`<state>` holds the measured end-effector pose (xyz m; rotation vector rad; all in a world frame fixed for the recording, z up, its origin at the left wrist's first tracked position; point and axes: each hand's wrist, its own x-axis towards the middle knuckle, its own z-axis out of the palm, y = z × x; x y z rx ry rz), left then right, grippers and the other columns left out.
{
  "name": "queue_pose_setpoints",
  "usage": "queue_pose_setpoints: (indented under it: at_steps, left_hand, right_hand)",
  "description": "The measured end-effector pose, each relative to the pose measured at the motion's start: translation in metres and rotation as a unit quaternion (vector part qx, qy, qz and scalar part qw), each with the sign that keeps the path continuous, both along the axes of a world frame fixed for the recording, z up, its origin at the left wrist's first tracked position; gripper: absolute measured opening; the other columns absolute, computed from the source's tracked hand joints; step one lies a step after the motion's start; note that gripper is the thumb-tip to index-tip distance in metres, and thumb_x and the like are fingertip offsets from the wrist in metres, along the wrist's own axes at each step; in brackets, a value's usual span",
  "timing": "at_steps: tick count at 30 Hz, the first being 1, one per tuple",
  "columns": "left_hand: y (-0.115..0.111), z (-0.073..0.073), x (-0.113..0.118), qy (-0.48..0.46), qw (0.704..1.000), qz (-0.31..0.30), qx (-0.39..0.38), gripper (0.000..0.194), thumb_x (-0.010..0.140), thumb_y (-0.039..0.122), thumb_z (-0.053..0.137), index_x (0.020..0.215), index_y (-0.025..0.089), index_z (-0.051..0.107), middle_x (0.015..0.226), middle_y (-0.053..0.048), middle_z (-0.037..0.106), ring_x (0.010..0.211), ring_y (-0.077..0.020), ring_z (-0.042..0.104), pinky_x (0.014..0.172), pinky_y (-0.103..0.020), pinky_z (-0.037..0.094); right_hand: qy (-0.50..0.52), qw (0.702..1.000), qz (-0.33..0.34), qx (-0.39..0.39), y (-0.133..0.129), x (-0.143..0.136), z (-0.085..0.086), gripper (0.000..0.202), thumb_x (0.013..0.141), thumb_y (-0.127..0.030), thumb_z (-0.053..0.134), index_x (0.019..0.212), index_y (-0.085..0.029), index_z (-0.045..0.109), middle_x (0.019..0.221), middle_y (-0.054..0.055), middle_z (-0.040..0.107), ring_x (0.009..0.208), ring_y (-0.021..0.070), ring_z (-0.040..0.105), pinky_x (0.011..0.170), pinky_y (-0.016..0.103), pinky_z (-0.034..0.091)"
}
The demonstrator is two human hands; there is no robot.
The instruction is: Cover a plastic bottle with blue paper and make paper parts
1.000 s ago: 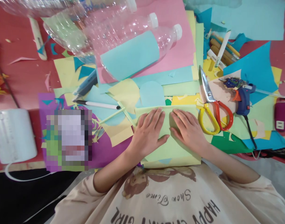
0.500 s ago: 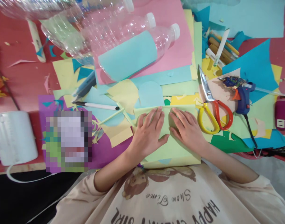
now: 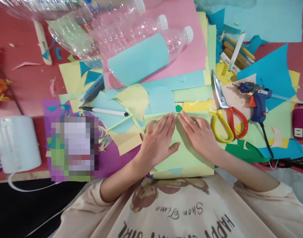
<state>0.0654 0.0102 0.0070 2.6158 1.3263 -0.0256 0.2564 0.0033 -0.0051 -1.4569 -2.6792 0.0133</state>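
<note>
A pale green sheet of paper (image 3: 181, 158) lies in front of me, with a narrow fold along its far edge. My left hand (image 3: 161, 135) rests flat on its left half, fingers stretched to that fold. On the right half, my right hand (image 3: 196, 130) lies with outstretched fingers, the tips touching the fold close to the left fingertips. Both hands are open and grasp nothing. Just right of the paper are scissors (image 3: 223, 105) with one yellow and one red handle. A black-and-white pen (image 3: 105, 111) lies to the left.
Clear plastic bottles lie at the back, the nearest wrapped in light blue paper (image 3: 138, 59). A glue gun (image 3: 259, 102) rests at the right beyond the scissors. Coloured scraps cover much of the red table (image 3: 19, 72). A white device (image 3: 17, 143) stands at the left edge.
My right hand has slid left and slightly away from me along the fold, bringing its fingertips closer to the left ones. My left hand has hardly moved.
</note>
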Motion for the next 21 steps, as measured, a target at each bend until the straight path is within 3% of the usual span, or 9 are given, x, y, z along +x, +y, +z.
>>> queue_pose_setpoints:
  at_steps: [4,7,21]
  left_hand:
    - [0.001,0.001,0.001,-0.005,1.000,0.000,0.001,0.063,0.091,0.040,0.043,0.144,0.005,0.038,0.151,-0.016,0.040,0.136,-0.0304,0.043,0.100,-0.047,0.040]
    - [0.001,0.000,0.000,-0.006,1.000,-0.003,0.012,0.062,0.090,0.039,0.044,0.141,0.005,0.041,0.152,-0.015,0.040,0.135,-0.0305,0.044,0.100,-0.048,0.040]
    - [0.005,0.006,-0.002,-0.014,1.000,0.005,0.008,0.057,0.091,0.038,0.047,0.139,0.007,0.046,0.148,-0.014,0.046,0.131,-0.0282,0.048,0.099,-0.042,0.042]
  right_hand:
    - [0.016,0.999,0.032,0.004,0.010,-0.005,0.004,0.034,0.091,-0.006,0.039,0.116,-0.012,0.061,0.144,0.009,0.052,0.090,0.0237,0.050,0.086,0.039,0.045]
    - [0.027,0.998,0.051,-0.009,0.015,-0.009,0.004,0.026,0.092,-0.006,0.039,0.099,-0.014,0.064,0.143,0.009,0.053,0.090,0.0231,0.050,0.086,0.037,0.045]
    - [0.001,0.998,0.057,-0.004,0.014,-0.006,0.003,0.022,0.089,-0.006,0.044,0.100,-0.011,0.062,0.139,0.010,0.057,0.088,0.0240,0.044,0.083,0.037,0.044]
